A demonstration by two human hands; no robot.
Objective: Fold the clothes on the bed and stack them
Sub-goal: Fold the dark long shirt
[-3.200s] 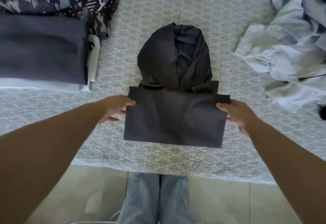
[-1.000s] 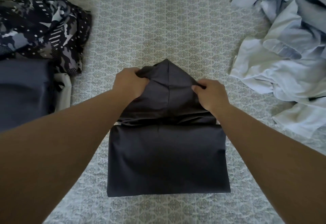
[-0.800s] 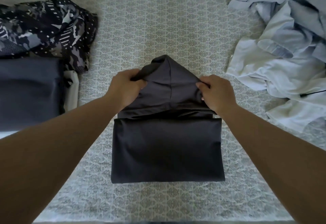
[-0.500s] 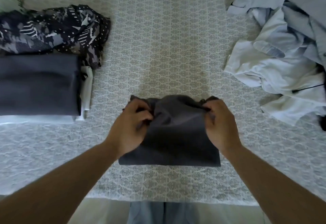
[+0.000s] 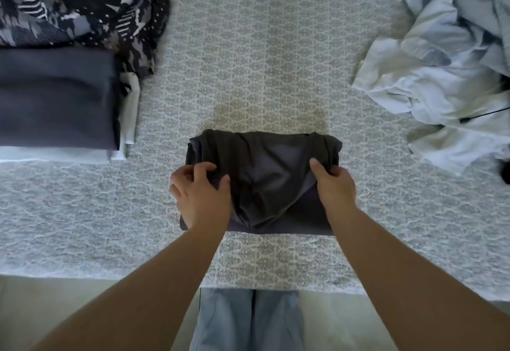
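Bed (image 5: 248, 47) first: wide, under a pale cover with a small grey pattern, near edge running across the lower part of the view. Below that edge a strip of light floor (image 5: 82, 309) and the person's light blue trousers (image 5: 248, 320); nothing more of the room visible.

At right, a loose heap of pale blue and white clothes (image 5: 441, 60), not yet folded. At left, a stack (image 5: 55, 96) with a dark grey folded piece on top and white pieces under it, and just behind it a crumpled black-and-white patterned garment (image 5: 91, 11).

In the middle, near the front edge, the dark hoodie (image 5: 265, 179). Changed within the last second: hood, pointing away over the bed before, now turned down over the folded body, so a compact rectangle with the hood lying on top. Meaning for the task, probably: folding of this piece nearly done, only smoothing left, then moving to the stack at left.

Left hand (image 5: 201, 193) on the left side of the bundle, fingers bent and spread, pressing the cloth. Right hand (image 5: 334, 185) on the right side, fingers curled into the cloth, gripping the hood's edge.
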